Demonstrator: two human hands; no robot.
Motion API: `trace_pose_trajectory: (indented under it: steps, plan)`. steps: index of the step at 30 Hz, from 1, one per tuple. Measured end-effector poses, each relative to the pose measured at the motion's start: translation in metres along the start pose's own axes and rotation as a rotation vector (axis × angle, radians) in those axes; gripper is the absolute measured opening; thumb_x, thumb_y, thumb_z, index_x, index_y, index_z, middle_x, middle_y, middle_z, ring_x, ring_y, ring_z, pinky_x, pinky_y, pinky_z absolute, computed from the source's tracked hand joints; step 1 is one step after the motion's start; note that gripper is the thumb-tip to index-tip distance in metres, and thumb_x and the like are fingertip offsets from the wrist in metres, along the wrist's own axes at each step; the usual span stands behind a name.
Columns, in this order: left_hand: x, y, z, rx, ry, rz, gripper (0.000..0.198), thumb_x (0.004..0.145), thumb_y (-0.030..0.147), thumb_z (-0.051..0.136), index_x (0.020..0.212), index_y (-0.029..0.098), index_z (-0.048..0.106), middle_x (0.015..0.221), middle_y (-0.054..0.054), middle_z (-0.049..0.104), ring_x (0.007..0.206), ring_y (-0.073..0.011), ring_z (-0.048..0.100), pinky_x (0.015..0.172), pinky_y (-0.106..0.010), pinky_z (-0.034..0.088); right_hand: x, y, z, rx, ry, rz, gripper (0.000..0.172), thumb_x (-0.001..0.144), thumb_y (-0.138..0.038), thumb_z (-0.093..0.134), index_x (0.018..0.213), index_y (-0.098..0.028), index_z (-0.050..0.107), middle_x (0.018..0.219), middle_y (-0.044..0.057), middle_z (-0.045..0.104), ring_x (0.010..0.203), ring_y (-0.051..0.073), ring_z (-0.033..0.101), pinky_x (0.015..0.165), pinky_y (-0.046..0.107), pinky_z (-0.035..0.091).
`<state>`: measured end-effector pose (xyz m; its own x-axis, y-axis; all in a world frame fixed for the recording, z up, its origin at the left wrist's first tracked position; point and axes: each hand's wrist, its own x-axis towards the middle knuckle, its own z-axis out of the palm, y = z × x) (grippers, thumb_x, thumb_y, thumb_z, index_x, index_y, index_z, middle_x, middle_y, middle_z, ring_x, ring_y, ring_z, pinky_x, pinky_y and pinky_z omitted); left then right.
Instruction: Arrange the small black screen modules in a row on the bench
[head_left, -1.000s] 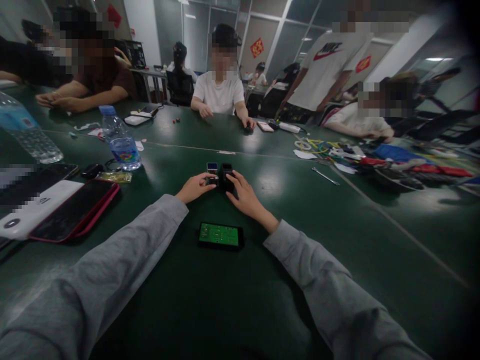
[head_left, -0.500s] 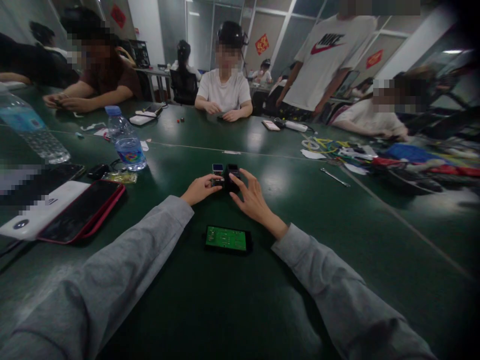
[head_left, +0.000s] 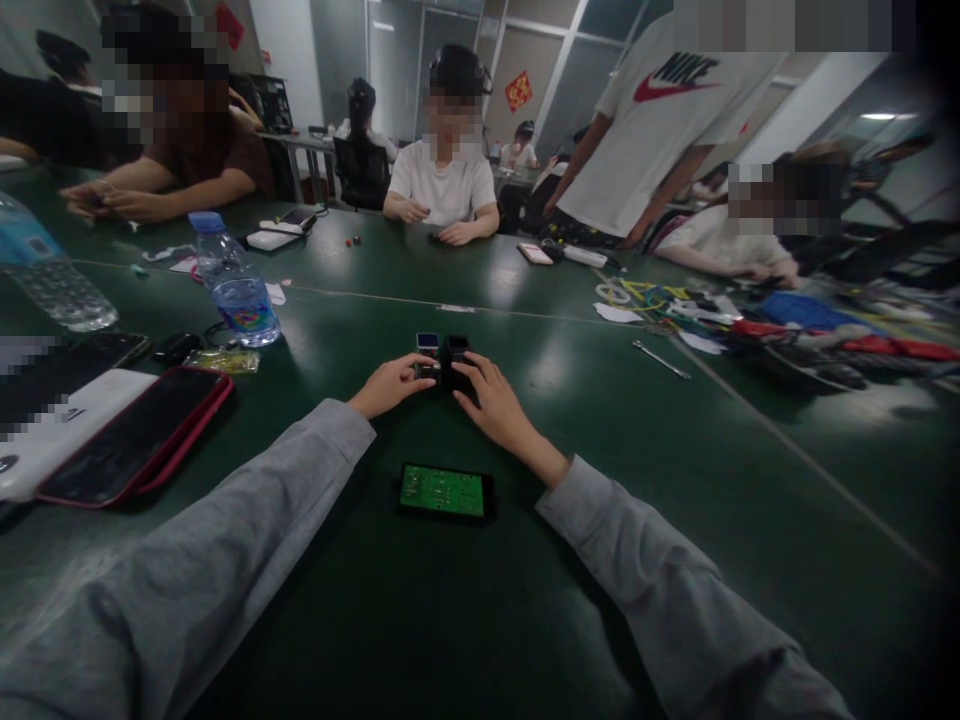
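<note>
Facing the far edge of the green bench (head_left: 315, 620), two hands in grey sleeves (head_left: 262, 510) are set close together. In the left hand (head_left: 390, 387) a small module (head_left: 427, 371) is pinched between thumb and fingers, the gap narrowed to the width of the part. Just beyond it, toward the far edge, a little screen (head_left: 427, 343) with a pale rim is seen; whether it is joined to the module cannot be told. Beside the module, on the side of the bench's right edge, a black block (head_left: 454, 348) is touched by the right hand (head_left: 496, 402). Its fingers are laid over the block, with the thumb set apart from them; the block is dark and partly covered, so whether it is truly gripped cannot be made out.

Nearer the near edge, between the forearms and apart from both hands, a green circuit board (head_left: 442, 490) is held in a black case (head_left: 489, 500). Toward the left edge, a phone (head_left: 135, 430) with a red case is laid beside a white device (head_left: 75, 425), and a capped water bottle (head_left: 236, 290) is stood beyond them. Toward the right edge, a wrench (head_left: 660, 360) is placed near a heap of cables (head_left: 690, 305). At the far edge, a co-worker (head_left: 439, 185) in a white shirt is seated.
</note>
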<state>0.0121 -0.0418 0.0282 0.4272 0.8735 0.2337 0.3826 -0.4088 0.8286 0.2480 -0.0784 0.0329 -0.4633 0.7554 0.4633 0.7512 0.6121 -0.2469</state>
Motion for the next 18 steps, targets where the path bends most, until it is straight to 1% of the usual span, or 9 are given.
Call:
trace_pose_trajectory:
  steps: [5,11,15,18]
  plan:
    - [0.0007,-0.0017,-0.0002,-0.006,-0.016,-0.003,0.042,0.083,0.039,0.065,0.119,0.018,0.06,0.053,0.009,0.042,0.051,-0.0094,0.037,0.056,-0.023,0.03,0.0001,0.0009,-0.0004,0.01,0.014,0.003,0.044,0.094,-0.025,0.05,0.137,-0.028,0.041,0.141,0.009,0.037,0.127,0.029,0.042,0.103,0.052,0.044]
    - [0.0006,-0.0013,-0.0005,0.0,-0.018,0.003,0.042,0.083,0.038,0.066,0.119,0.018,0.06,0.054,0.008,0.041,0.051,-0.0091,0.036,0.056,-0.023,0.029,0.0001,0.0012,-0.0001,0.021,0.012,0.004,0.055,0.094,-0.027,0.051,0.145,-0.032,0.031,0.141,0.009,0.034,0.128,0.031,0.04,0.103,0.055,0.043]
    - [0.0013,-0.001,0.0001,0.001,-0.022,0.001,0.043,0.083,0.038,0.066,0.12,0.017,0.06,0.053,0.009,0.04,0.051,-0.0089,0.035,0.056,-0.023,0.029,-0.0002,0.002,0.0007,0.025,0.025,0.013,0.05,0.092,-0.029,0.053,0.14,-0.03,0.037,0.138,0.01,0.035,0.126,0.031,0.041,0.103,0.056,0.044]
    - [0.0017,-0.0023,0.0009,0.008,-0.009,0.001,0.043,0.082,0.038,0.067,0.119,0.016,0.06,0.052,0.009,0.038,0.051,-0.0089,0.033,0.056,-0.022,0.028,-0.0006,0.002,0.0012,0.041,0.066,0.035,0.044,0.091,-0.029,0.056,0.133,-0.027,0.043,0.134,0.011,0.036,0.124,0.03,0.043,0.103,0.054,0.044]
